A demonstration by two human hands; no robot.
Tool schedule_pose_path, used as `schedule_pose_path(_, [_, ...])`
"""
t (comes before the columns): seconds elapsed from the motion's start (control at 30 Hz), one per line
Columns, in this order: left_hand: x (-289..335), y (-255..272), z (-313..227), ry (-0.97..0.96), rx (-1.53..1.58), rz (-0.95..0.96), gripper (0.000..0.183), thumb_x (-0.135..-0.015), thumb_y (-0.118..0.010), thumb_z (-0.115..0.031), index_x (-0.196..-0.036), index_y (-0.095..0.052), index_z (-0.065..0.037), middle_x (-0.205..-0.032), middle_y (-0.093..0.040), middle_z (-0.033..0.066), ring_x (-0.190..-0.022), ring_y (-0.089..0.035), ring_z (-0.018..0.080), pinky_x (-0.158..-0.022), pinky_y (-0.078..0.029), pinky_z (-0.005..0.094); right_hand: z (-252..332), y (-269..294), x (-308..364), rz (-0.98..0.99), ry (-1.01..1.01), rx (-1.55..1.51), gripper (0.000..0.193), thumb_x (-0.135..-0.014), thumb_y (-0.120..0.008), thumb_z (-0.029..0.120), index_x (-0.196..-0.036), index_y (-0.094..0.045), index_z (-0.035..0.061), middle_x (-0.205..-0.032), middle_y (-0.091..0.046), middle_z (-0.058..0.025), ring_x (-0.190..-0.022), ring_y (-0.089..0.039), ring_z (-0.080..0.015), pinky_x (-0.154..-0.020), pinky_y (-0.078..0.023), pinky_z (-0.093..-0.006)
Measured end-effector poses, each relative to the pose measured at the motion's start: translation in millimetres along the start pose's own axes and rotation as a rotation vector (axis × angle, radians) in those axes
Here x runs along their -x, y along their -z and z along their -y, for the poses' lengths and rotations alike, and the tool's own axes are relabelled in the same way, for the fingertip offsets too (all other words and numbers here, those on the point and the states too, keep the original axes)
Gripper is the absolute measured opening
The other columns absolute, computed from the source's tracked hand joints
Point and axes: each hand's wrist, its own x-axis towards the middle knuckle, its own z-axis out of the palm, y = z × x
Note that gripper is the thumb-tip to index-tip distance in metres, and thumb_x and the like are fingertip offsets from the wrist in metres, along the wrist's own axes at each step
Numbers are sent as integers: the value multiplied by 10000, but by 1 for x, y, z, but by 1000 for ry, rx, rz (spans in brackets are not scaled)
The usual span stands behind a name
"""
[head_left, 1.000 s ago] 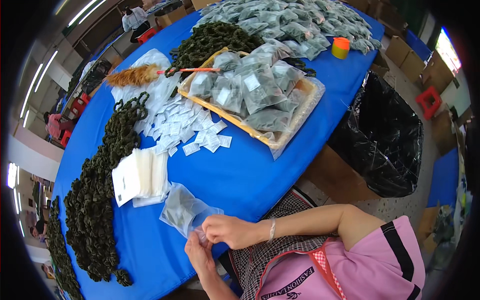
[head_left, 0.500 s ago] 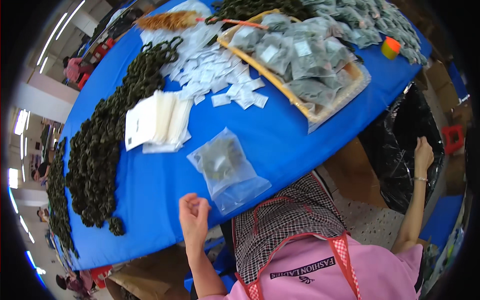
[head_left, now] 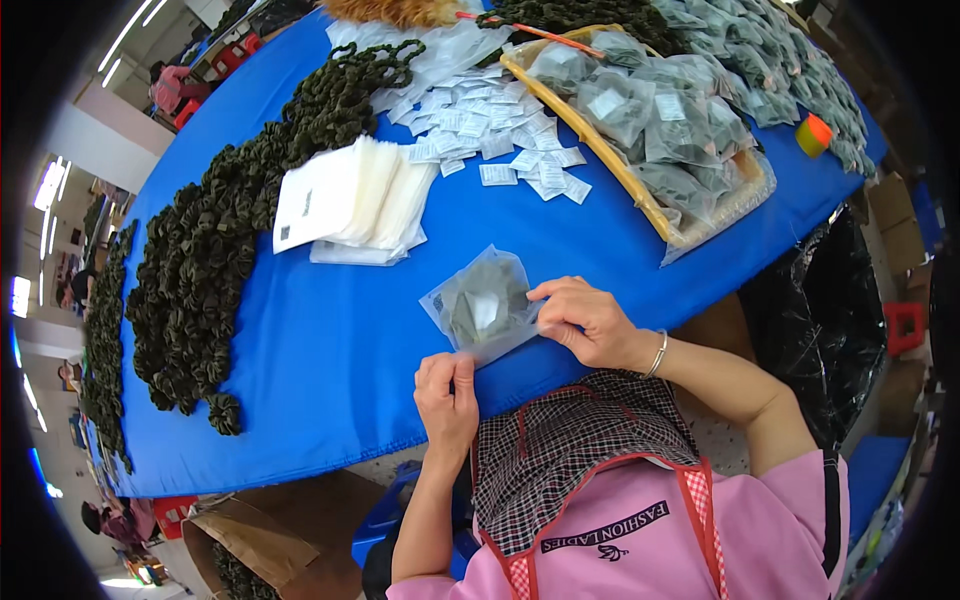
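A frosted plastic bag point(head_left: 470, 295) lies on the blue table in front of me, near its edge. Inside it are a dark green fabric piece, likely a scrunchie, and a white label point(head_left: 486, 311). My left hand point(head_left: 447, 405) is closed at the bag's near left corner, fingers curled. At the near right side, my right hand point(head_left: 588, 322) pinches the bag between thumb and fingers. The bag's near edge is folded up between both hands, so it looks shorter.
Dark green scrunchies point(head_left: 195, 270) are heaped along the left. Empty white bags point(head_left: 330, 195) are stacked beyond my hands, near scattered white labels point(head_left: 470, 120). A yellow-rimmed tray point(head_left: 590, 140) holds several filled bags. A black plastic sack point(head_left: 815, 320) hangs at the right.
My right hand has come from the black sack to the bag and taken hold. My left hand has moved onto the bag's near corner. The bag's near end is now folded.
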Motion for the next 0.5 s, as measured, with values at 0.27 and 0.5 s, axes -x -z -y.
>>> schedule_pose_path(0.27, [3,3,-8,284,8,22,245,-956,-508,-190,-795,-605,-31,-765,-626,102,-740,-578,273,-665,-432,378,5,-15,-9,-10,257,78,130,-744,-712,49,-787,-590,52,-809,-633,-44,-837,-625,-217,-760,-482,-357])
schedule_pose_path(0.5, [-2,0,-17,325,39,-44,303,-969,-482,-188,-774,-597,13,-638,-577,25,-575,-451,73,-536,-361,261,5,-19,-10,4,-523,-320,119,-872,-628,108,-799,-616,15,-601,-573,-69,-540,-554,-182,-503,-438,-299])
